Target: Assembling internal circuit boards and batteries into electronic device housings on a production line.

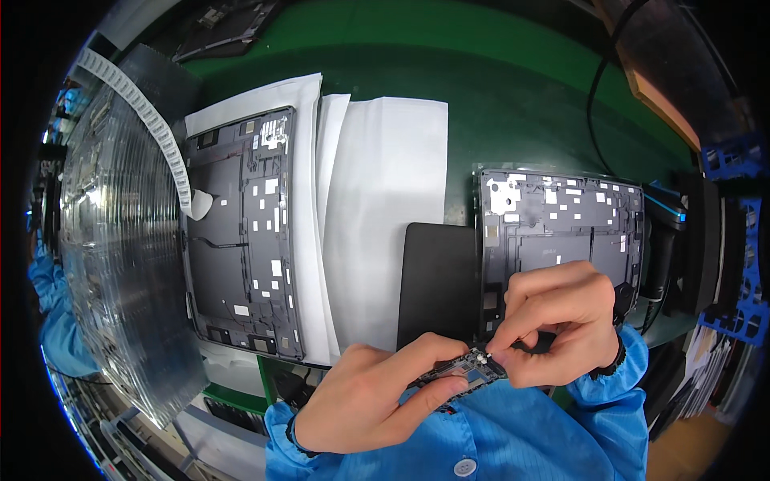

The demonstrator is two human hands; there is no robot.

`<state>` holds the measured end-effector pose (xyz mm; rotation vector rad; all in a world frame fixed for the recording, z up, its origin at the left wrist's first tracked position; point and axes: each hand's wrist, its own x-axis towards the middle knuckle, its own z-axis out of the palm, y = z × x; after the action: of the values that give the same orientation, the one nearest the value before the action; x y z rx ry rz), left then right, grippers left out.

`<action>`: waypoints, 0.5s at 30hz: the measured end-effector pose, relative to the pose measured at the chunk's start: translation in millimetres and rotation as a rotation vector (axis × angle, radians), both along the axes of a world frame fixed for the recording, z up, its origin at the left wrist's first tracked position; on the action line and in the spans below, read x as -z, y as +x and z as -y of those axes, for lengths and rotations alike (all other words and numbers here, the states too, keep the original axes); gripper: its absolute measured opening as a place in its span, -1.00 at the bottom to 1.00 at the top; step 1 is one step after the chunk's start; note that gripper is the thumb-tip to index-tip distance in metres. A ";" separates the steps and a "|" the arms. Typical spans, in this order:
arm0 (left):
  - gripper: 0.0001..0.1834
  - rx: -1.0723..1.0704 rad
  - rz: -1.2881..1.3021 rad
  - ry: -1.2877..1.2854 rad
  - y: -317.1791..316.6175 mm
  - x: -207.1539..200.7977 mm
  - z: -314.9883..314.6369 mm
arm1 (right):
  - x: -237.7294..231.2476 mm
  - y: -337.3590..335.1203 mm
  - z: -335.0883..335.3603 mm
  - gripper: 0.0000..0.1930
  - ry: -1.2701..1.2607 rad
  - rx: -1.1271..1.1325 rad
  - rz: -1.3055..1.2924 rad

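Close to my body, my left hand (365,397) grips a small circuit board (475,375) between thumb and fingers, holding it tilted. My right hand (557,321) is closed in a pinch at the board's upper right corner, beside a small whitish part; what sits between those fingertips is too small to make out. Just beyond the right hand lies a dark grey device housing (533,248) with several white pads on it, partly covered by the hand. A flat black panel (439,280) rests left of that housing, beyond the board.
A second padded housing (220,188) lies on white paper sheets (385,200) at left. Beside it rises a stack of clear plastic trays (120,232), with a curved strip of white pieces (148,108) over it. A black tool with blue trim (662,248) and a black cable (592,104) are at right.
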<state>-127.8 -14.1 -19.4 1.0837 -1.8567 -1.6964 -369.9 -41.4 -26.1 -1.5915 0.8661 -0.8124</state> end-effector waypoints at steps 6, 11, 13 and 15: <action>-0.74 -0.020 0.015 -0.016 -1.3 2.9 -3.8 | 4.7 -0.3 2.0 -0.83 -0.014 -0.039 0.041; -0.75 -0.011 0.026 -0.023 -2.1 1.6 -2.8 | 6.9 0.4 0.5 -0.85 -0.091 0.004 0.062; -0.74 -0.024 0.034 -0.049 -2.3 1.7 -3.9 | 4.7 -0.7 1.8 -0.86 -0.153 0.011 0.027; -0.75 -0.024 0.032 -0.022 -2.2 1.1 -3.8 | 4.2 -2.2 0.7 -0.86 -0.158 0.022 0.018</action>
<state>-130.0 -10.4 -20.5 1.1258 -1.8702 -1.6511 -372.1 -42.1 -30.3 -1.7120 0.8245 -0.9291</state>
